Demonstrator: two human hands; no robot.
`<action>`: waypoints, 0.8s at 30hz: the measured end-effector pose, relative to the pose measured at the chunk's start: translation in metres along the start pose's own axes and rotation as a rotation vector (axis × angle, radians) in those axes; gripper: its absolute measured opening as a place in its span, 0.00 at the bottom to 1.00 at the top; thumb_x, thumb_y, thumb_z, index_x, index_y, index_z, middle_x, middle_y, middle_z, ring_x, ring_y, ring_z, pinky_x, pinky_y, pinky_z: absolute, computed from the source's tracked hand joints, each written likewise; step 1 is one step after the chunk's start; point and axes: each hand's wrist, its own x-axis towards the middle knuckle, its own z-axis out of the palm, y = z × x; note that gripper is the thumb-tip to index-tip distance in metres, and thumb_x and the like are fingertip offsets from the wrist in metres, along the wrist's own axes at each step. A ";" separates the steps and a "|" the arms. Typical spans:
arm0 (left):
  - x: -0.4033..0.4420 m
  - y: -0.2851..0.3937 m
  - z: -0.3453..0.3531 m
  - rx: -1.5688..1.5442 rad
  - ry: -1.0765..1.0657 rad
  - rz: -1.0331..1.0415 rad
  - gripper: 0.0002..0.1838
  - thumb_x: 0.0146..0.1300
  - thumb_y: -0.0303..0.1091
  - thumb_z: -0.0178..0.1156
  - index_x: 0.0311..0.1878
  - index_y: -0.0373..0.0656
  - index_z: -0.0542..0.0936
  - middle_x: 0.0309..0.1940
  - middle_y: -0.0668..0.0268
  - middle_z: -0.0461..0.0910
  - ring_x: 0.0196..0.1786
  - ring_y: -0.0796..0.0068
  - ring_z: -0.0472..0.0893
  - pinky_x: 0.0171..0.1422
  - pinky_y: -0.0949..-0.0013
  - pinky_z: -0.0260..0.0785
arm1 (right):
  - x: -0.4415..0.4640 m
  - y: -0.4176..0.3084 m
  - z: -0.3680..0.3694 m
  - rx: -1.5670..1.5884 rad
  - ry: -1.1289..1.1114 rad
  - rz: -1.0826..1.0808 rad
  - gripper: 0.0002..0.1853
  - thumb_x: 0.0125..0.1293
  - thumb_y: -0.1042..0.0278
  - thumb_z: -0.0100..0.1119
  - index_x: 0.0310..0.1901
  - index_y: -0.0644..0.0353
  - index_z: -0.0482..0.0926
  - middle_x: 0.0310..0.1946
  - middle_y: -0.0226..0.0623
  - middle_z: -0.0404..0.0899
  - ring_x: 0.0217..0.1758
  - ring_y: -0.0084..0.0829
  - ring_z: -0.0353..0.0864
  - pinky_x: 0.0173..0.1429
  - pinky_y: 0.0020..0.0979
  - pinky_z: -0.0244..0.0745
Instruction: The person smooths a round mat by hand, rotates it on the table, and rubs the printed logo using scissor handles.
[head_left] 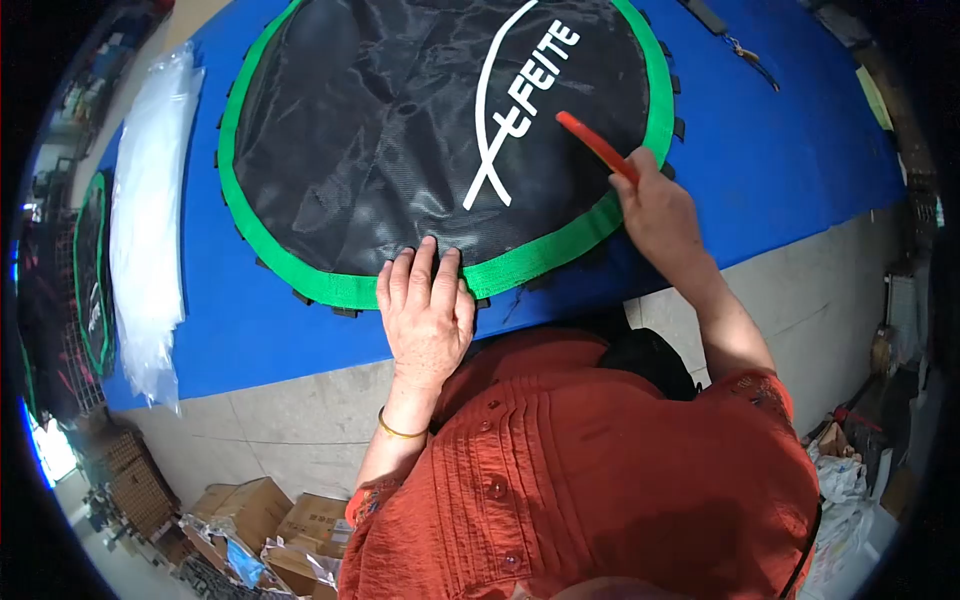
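Observation:
A round black trampoline mat (400,150) with a green border band and white "FEITE" lettering lies on the blue table. Small black tabs stick out around its rim. My left hand (425,310) rests flat on the near edge, fingers stretched over the green band onto the black mesh. Over the mat's right edge, my right hand (660,215) is closed around a slim orange-red tool (595,145). The tool points up and left above the black mesh; its exact kind does not show, and its lower end is hidden in my fist.
A stack of clear plastic bags (150,230) lies on the table's left side. Another green-rimmed mat (92,275) stands beyond it. A black strap-like item (715,15) sits at the far right of the blue tabletop (790,150). Cardboard boxes (240,510) stand on the floor, lower left.

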 end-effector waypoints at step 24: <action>-0.001 -0.002 -0.002 -0.041 0.004 -0.032 0.22 0.65 0.33 0.68 0.63 0.43 0.86 0.68 0.53 0.82 0.70 0.47 0.78 0.79 0.40 0.66 | 0.019 -0.088 0.028 0.163 -0.215 -0.310 0.12 0.79 0.58 0.65 0.51 0.57 0.78 0.39 0.45 0.86 0.41 0.53 0.90 0.42 0.51 0.83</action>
